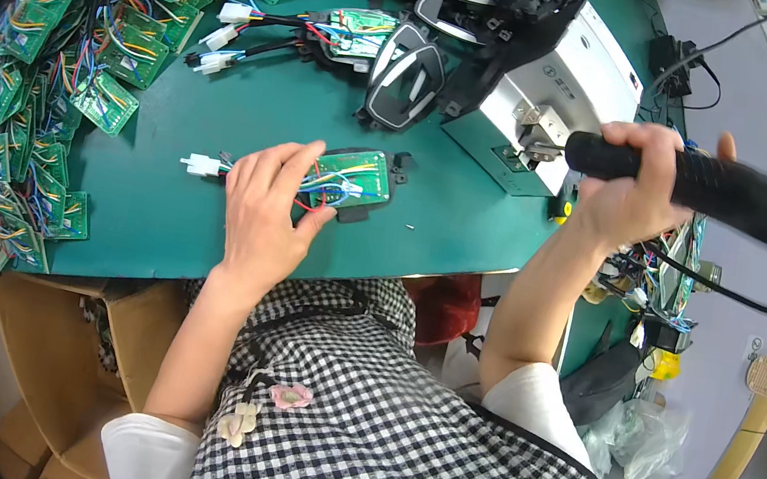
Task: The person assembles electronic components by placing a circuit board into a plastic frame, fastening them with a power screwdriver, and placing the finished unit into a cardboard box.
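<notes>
My left hand [269, 205] holds the left end of a green circuit board [360, 178] seated in a black plastic housing [402, 168], thumb on the near edge and fingers on the far edge. Coloured wires cross the board, and a white connector [201, 165] sticks out left of the hand. In my right hand [641, 186] is a black electric screwdriver [716, 191], held level with its cable trailing right. Its bit points left into the outlet of a white screw feeder [538, 118]. On the green mat a small screw [409, 227] lies apart from both hands.
Piled circuit boards [137, 46] with wires cover the left side. A wired housing [357, 32] and black-and-grey plastic covers [407, 78] lie at the back. Cardboard boxes [30, 353] stand below the table's left edge; plastic bags [648, 446] lie at right.
</notes>
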Motion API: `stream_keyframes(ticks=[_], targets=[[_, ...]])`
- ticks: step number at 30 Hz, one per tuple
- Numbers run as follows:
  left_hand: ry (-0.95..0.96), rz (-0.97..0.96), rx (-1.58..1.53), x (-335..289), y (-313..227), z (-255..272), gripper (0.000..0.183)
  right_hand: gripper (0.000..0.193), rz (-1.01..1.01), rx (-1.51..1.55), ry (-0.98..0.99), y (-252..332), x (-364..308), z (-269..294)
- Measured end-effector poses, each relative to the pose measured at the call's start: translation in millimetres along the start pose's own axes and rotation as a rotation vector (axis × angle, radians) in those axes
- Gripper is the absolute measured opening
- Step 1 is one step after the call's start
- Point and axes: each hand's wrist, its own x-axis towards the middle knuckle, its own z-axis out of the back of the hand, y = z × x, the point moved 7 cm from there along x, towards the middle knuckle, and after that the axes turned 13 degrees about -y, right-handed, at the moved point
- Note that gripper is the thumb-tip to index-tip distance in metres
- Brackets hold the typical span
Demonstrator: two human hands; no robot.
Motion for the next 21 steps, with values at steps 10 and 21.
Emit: stream_keyframes(ticks=[10,21], targets=[[0.004,0.022,-0.019,3,5,-5,0.089,0.074,-0.307,0.097,0.132,-13,-48,-3],[-0.112,-0.01,-0.061,-1,3,-6,0.091,0.086,-0.513,0.217,0.349,-13,-152,-61]])
